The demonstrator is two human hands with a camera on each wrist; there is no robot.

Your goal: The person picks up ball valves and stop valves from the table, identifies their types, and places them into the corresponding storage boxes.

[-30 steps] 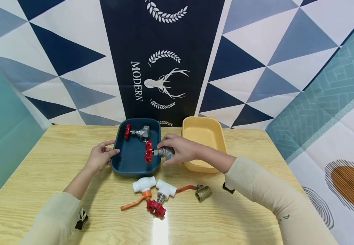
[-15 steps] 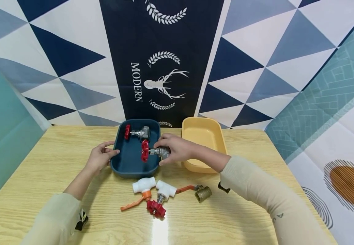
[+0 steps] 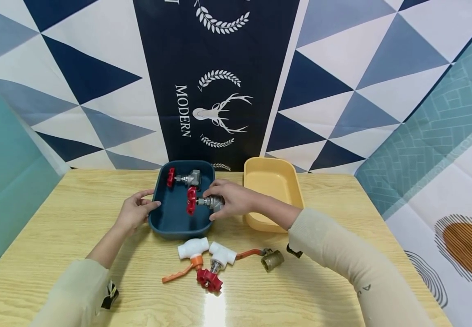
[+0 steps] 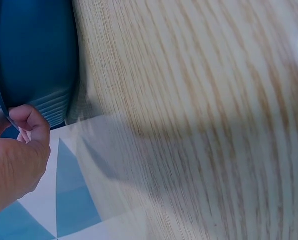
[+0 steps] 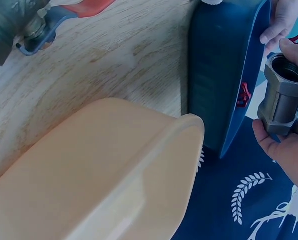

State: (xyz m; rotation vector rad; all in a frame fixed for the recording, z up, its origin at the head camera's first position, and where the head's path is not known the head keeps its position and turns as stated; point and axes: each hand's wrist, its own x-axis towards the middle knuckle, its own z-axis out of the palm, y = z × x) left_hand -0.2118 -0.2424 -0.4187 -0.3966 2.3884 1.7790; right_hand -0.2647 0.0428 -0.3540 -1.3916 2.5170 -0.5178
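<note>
My left hand pinches the left rim of a dark blue bin between thumb and fingers; the left wrist view shows this grip on the bin's edge too. With my right hand I hold a metal gate valve by its body, over the bin's right side. Its red handwheel points left, above the inside of the bin. In the right wrist view the valve's open threaded end faces the camera, thumb and fingers at either end. A second metal valve with a red handwheel lies at the bin's back.
A yellow bin stands to the right, under my right forearm. In front of the blue bin lie a white valve with an orange lever, a white valve with a red handwheel and a brass ball valve. A patterned wall rises behind.
My right hand has moved a little left with the gate valve, bringing it further over the blue bin. The left hand keeps its hold on the rim.
</note>
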